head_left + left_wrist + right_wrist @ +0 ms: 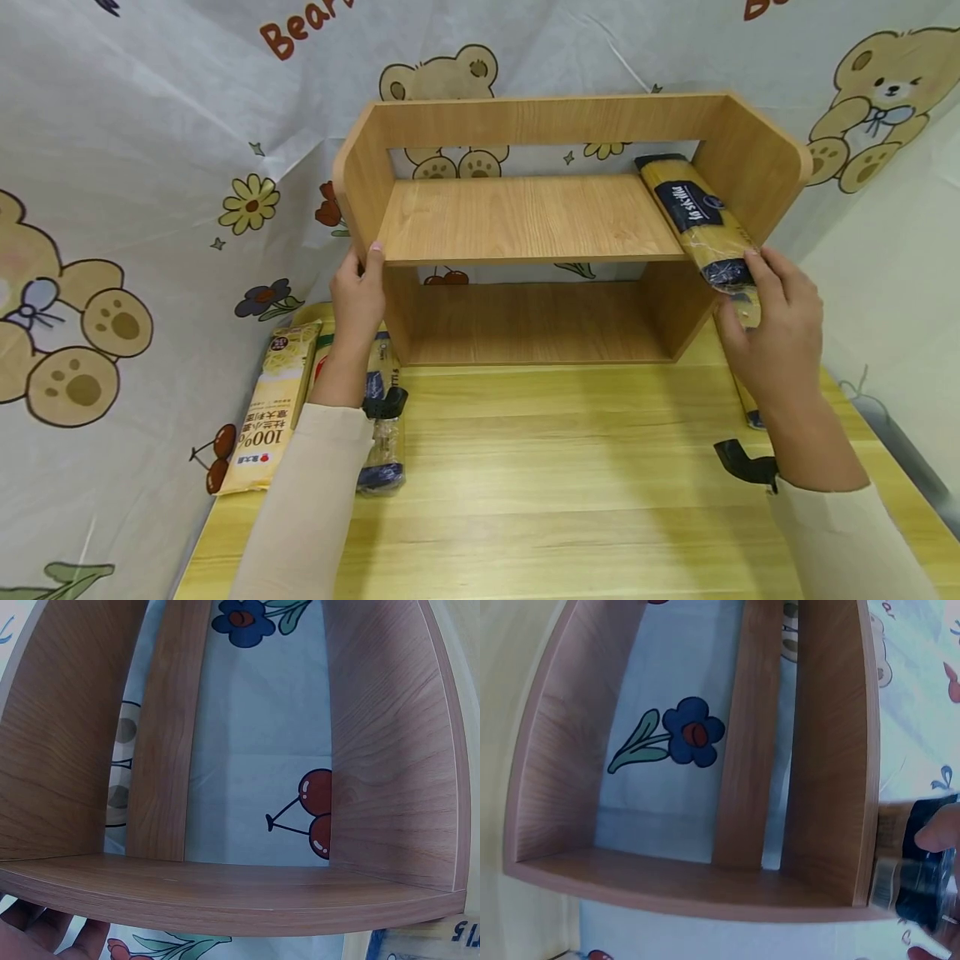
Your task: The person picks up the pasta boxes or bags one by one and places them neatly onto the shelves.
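Observation:
A two-tier wooden shelf (525,221) stands at the back of the table. On the right end of its upper board lies a clear pack of spaghetti (686,208) with dark blue bands, its near end jutting past the front edge. My right hand (783,333) holds that near end, thumb below and fingers on top; the dark end of the pack also appears beside the thumb in the right wrist view. My left hand (358,292) grips the shelf's left side panel (225,896), thumb at the front and fingers outside it, partly visible in the left wrist view.
Left of the shelf lie a yellow pasta bag (273,408) and a blue-banded spaghetti pack (384,450), with another pack partly hidden by the left arm. One more pack (748,312) lies on the table (540,475) behind my right hand. A bear-print cloth (180,100) hangs behind.

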A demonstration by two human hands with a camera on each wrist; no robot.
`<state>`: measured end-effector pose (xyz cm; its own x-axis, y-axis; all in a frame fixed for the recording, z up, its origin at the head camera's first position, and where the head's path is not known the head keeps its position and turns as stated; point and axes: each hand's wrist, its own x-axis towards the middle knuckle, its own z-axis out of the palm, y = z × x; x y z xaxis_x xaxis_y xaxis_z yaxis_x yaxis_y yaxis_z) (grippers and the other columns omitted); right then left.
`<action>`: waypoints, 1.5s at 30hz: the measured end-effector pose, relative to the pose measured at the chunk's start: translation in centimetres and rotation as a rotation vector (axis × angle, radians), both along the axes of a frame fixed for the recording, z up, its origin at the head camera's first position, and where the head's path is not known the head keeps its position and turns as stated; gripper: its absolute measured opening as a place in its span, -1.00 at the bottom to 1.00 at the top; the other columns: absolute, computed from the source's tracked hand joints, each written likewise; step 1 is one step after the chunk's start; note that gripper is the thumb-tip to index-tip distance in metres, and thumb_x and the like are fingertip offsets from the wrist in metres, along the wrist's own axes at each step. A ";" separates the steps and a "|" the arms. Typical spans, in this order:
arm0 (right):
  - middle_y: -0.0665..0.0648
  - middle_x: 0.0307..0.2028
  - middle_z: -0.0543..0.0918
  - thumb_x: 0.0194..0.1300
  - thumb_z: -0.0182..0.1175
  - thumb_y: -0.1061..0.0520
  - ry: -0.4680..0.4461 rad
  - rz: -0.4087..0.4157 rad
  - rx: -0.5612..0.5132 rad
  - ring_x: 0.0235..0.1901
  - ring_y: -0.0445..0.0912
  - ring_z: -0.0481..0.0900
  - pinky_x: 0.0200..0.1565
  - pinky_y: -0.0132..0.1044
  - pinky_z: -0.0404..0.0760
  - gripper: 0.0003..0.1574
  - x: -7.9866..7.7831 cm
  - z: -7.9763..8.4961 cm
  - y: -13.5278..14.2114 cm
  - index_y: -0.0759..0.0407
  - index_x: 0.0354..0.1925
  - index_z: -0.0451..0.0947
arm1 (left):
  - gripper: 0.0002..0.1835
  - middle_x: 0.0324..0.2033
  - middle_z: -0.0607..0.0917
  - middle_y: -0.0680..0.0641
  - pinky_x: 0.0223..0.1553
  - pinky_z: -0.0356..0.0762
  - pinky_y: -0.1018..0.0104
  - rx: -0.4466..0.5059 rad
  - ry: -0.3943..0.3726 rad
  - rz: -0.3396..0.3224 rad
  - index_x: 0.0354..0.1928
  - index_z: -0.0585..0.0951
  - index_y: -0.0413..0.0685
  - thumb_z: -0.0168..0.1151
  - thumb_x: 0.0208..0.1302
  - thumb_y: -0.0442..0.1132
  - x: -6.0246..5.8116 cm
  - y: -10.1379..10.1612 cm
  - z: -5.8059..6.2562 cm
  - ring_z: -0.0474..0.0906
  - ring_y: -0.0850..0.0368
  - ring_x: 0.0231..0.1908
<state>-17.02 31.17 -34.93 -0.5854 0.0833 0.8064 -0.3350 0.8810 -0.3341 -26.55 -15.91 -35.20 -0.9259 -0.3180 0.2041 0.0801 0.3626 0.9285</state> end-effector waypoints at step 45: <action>0.69 0.36 0.18 0.52 0.01 0.06 -0.642 -0.183 -0.071 0.29 0.60 0.17 0.20 0.52 0.21 -0.18 3.6 -9.8 7.9 0.47 0.51 0.02 | -0.32 0.38 0.52 -0.08 0.38 0.40 -0.02 -0.005 0.011 0.003 0.48 0.37 0.30 -0.05 0.44 0.37 -0.1 -0.1 -0.3 0.48 -0.04 0.35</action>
<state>-13.41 39.04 -44.72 -0.9185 0.2671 0.2916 0.1028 0.8733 -0.4762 -26.61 -16.05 -35.52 -0.9226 -0.3201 0.2153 0.0887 0.3672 0.9259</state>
